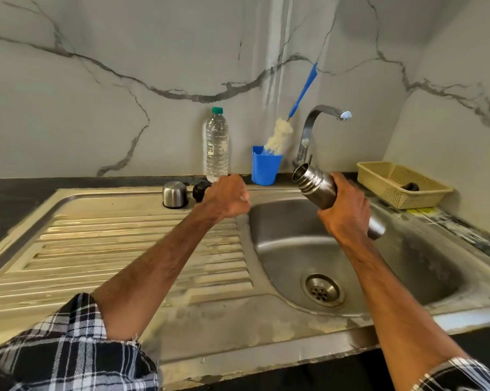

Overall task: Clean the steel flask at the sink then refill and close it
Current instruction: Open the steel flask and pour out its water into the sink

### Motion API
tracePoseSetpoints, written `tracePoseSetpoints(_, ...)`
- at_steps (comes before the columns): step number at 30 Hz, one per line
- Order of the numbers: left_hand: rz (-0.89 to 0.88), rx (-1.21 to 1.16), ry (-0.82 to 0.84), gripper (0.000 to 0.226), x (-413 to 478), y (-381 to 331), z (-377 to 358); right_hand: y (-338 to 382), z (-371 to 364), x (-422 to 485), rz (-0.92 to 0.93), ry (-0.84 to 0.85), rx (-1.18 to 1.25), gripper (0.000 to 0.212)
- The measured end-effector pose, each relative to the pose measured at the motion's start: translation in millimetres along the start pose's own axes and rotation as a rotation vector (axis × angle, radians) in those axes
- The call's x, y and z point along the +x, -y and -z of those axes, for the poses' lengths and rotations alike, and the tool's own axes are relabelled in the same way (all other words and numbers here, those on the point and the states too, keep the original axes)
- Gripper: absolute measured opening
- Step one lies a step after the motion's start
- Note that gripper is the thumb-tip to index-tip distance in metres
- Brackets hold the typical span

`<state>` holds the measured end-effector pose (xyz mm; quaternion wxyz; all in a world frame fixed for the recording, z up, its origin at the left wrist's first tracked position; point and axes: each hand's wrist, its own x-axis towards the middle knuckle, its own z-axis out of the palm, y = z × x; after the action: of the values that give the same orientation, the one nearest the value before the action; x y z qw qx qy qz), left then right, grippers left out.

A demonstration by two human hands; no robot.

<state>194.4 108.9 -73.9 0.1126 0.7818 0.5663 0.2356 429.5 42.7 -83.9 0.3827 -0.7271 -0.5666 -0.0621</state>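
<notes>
My right hand (344, 211) grips the open steel flask (315, 183) round its body, tilted with its mouth up and to the left, over the sink basin (294, 244). My left hand (226, 200) hovers over the draining board with fingers curled, holding nothing that I can see. Behind it stand the steel cup lid (175, 194) and the black stopper (200, 191). The tap (313, 128) rises behind the flask, with no water running.
A blue cup (265, 166) holds a blue-handled bottle brush (279, 136) at the back wall. Beside it stands a clear water bottle (216, 145) with a green cap. A yellow basket (401, 183) sits at the right. The drain (322, 290) lies in the basin's floor.
</notes>
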Motion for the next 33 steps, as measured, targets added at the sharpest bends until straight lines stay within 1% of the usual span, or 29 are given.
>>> tracePoseSetpoints(2, -0.013, 0.039, 0.035, 0.011, 0, -1, -4, -7, 2, 3, 0.011, -0.051, -0.018, 0.084)
tracePoseSetpoints(8, -0.011, 0.094, 0.136, 0.014, -2, -2, -7, -21, 5, 9, 0.053, -0.127, -0.065, 0.084)
tracePoseSetpoints(16, 0.012, 0.132, 0.180, 0.013, -1, 3, -15, -24, 7, 12, 0.080, -0.165, -0.070, 0.087)
tracePoseSetpoints(24, 0.006, 0.144, 0.197, 0.016, 2, 3, -17, -24, 9, 14, 0.137, -0.255, -0.068, 0.085)
tracePoseSetpoints(33, -0.001, 0.140, 0.220, 0.016, 3, 5, -18, -25, 7, 15, 0.166, -0.269, -0.059, 0.085)
